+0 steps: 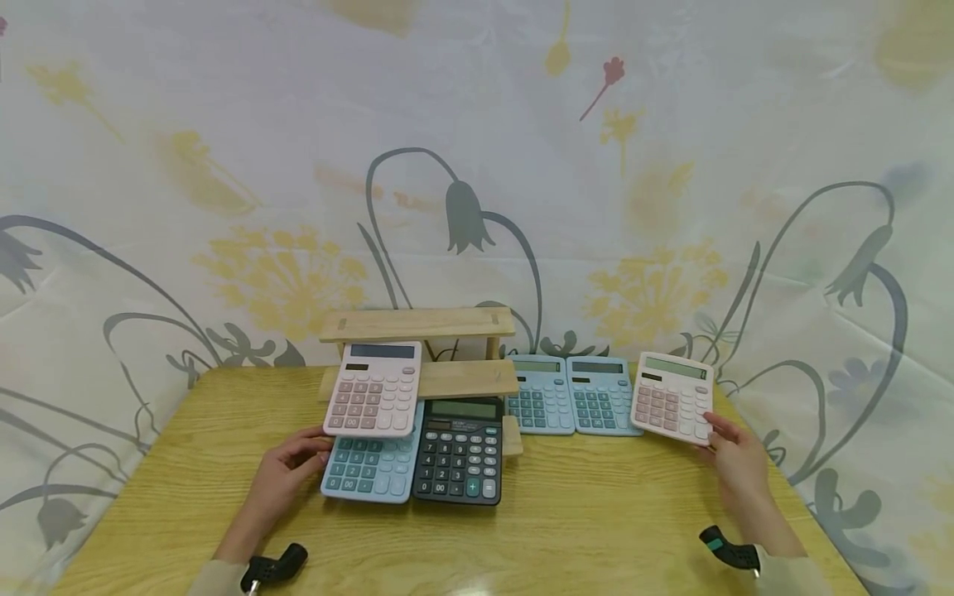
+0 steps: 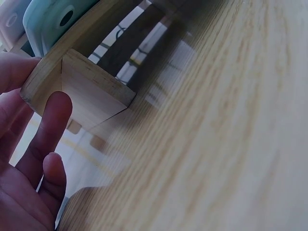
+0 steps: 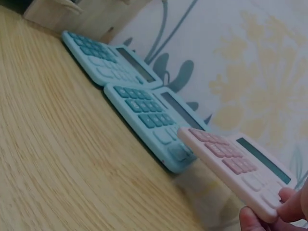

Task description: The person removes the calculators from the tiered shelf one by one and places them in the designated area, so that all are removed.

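Note:
My right hand (image 1: 734, 459) pinches a pale pink calculator (image 1: 673, 397) by its lower right corner. In the right wrist view that calculator tilts up beside a blue calculator (image 3: 149, 120). At the left, my left hand (image 1: 286, 468) grips the end of a wooden tiered stand (image 2: 43, 77), fingertips at the plank's edge. On the stand, another pink calculator (image 1: 375, 389) leans on a higher tier. Below it a blue calculator (image 1: 370, 469), partly covered by the pink one, sits next to a black calculator (image 1: 458, 451).
Two blue calculators, one nearer the stand (image 1: 542, 393) and one to its right (image 1: 602, 396), lie side by side at the back of the wood-grain table (image 1: 574, 521). A flower-printed cloth (image 1: 477, 108) hangs behind the table. Each wrist carries a black camera mount (image 1: 276, 567).

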Available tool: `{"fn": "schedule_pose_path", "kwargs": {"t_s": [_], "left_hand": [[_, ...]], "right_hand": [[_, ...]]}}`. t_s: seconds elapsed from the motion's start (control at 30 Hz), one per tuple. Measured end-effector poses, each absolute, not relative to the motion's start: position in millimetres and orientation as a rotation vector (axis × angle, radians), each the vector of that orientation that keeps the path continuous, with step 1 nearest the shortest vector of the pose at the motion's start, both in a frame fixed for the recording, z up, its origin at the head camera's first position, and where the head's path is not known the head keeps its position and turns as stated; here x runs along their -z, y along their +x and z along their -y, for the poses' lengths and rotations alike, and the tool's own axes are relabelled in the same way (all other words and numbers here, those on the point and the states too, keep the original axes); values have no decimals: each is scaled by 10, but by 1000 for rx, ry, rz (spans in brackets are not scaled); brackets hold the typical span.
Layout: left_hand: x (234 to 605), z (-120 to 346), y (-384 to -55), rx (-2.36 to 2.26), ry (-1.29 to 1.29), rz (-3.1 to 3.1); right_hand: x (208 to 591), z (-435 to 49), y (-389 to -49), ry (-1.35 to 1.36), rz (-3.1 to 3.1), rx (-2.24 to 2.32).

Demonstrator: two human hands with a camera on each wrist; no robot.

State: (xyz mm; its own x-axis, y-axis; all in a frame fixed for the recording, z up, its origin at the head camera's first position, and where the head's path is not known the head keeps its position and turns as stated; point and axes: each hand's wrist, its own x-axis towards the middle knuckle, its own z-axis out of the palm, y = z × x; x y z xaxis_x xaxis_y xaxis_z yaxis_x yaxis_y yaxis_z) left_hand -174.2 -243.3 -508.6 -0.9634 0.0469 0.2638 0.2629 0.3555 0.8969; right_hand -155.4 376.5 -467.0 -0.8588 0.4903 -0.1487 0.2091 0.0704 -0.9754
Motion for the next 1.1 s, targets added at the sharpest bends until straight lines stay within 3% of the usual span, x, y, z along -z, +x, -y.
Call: {"fn": "schedule_pose_path", "kwargs": {"t_s": [0.8,1.1], "left_hand": [[5065,2424,-1746,1670,-296,2431],[5074,2432,-1740,1673,-295,2415]], "right_hand": [[4809,-4047,-1691,-885,2081,-1796],[4947,-4070,-1732,-834,2141,-1613]]}}
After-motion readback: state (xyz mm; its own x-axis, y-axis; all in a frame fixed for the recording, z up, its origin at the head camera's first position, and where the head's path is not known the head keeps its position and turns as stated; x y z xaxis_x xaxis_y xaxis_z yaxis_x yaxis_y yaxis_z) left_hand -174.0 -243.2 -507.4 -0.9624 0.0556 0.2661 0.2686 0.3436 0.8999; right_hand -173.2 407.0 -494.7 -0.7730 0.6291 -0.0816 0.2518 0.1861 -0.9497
